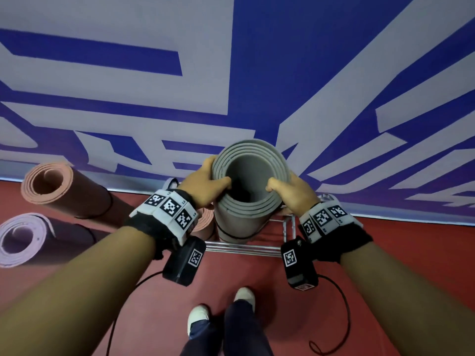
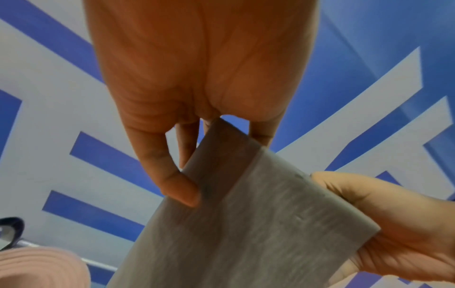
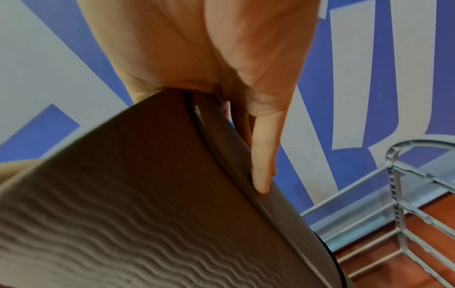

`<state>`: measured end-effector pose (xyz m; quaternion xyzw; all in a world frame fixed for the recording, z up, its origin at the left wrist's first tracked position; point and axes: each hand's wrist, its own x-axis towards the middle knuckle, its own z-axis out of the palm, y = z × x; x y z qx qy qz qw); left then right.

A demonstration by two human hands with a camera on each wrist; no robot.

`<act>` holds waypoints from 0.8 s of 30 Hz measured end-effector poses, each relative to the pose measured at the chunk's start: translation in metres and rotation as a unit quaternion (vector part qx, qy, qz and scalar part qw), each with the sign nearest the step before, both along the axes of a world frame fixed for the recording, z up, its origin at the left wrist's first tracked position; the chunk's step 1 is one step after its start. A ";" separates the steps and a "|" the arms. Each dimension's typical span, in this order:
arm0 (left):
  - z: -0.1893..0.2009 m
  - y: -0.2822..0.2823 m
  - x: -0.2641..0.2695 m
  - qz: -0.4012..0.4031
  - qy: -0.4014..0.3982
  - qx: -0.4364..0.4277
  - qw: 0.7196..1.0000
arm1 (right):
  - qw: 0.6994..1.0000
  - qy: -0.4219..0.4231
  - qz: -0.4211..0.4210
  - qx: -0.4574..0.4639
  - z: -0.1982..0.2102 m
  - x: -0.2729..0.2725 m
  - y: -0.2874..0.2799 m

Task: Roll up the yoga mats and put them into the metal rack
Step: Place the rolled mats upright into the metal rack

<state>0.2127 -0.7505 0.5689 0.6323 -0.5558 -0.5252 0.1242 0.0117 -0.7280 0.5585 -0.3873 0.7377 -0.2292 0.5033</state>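
**A:** Head cam: grey rolled mat stands upright in the metal rack, left hand and right hand both gripping its top rim, thumbs hooked inside.

**B:** Yep. Left wrist: fingers pinching the mat edge. Right wrist: fingers pressed along the roll, rack beside it.

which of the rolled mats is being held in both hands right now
The grey mat, upright over the metal rack, gripped at its top rim by left hand and right hand. The pink and lilac rolls are untouched.
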 end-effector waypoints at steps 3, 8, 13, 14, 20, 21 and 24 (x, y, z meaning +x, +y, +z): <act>-0.016 -0.008 -0.004 -0.002 -0.020 -0.001 1.000 | 1.000 -0.017 -0.005 0.009 -0.017 -0.002 -0.005; -0.047 -0.019 -0.003 -0.006 -0.022 0.017 1.000 | 0.998 -0.050 -0.016 0.026 -0.045 0.000 -0.012; -0.083 -0.025 0.002 -0.010 -0.024 0.014 1.000 | 0.998 -0.045 -0.031 0.036 -0.080 0.008 -0.015; -0.089 -0.026 0.002 -0.006 -0.019 0.004 1.000 | 0.998 -0.041 -0.032 0.032 -0.085 0.010 -0.018; -0.106 -0.043 0.004 0.020 0.004 -0.055 0.998 | 1.000 0.001 -0.030 0.003 -0.097 0.007 -0.040; -0.106 -0.044 0.003 0.017 0.006 -0.061 0.998 | 1.000 0.004 -0.029 -0.005 -0.097 0.005 -0.040; -0.107 -0.039 0.002 0.010 0.017 -0.069 0.997 | 1.000 0.003 -0.022 -0.012 -0.103 0.002 -0.034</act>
